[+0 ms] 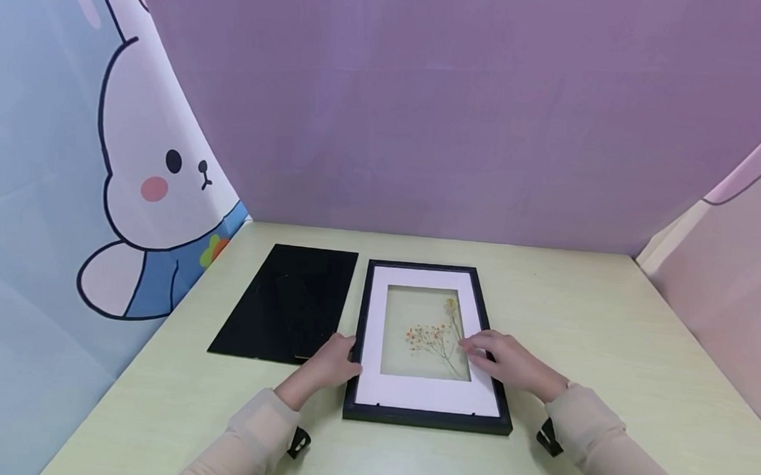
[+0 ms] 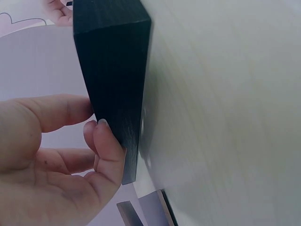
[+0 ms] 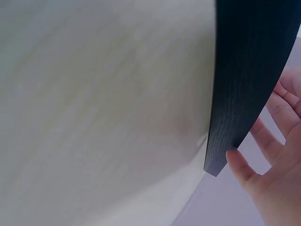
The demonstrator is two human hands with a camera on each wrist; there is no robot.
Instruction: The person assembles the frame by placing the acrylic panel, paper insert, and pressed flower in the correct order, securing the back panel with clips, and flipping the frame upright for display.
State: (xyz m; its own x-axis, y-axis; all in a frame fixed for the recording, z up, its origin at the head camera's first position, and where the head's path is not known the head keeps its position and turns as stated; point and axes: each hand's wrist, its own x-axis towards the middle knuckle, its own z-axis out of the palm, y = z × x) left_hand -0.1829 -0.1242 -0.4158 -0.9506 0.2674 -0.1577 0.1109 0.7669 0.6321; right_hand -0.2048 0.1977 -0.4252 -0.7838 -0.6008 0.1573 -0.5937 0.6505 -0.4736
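Note:
A black picture frame (image 1: 428, 418) lies on the table with a white mat (image 1: 427, 394) inside it. Dried flowers (image 1: 430, 338), small orange and yellow blooms on thin stems, show in the mat's window. My left hand (image 1: 336, 363) holds the frame's left side; in the left wrist view its bent fingers (image 2: 107, 141) press against the black edge. Over the right side reaches my right hand (image 1: 506, 357), fingers loosely bent and fingertips at the stems by the window's right edge. The right wrist view shows one of its fingertips (image 3: 233, 157) against the frame's outer edge.
Left of the frame lies a flat black panel (image 1: 287, 297) on the pale wood-grain table (image 1: 583, 305). A purple cloth wall (image 1: 438, 118) rises behind, and a blue wall with a cartoon rabbit (image 1: 152, 161) stands at the left. Black straps (image 1: 549, 438) hang at both wrists.

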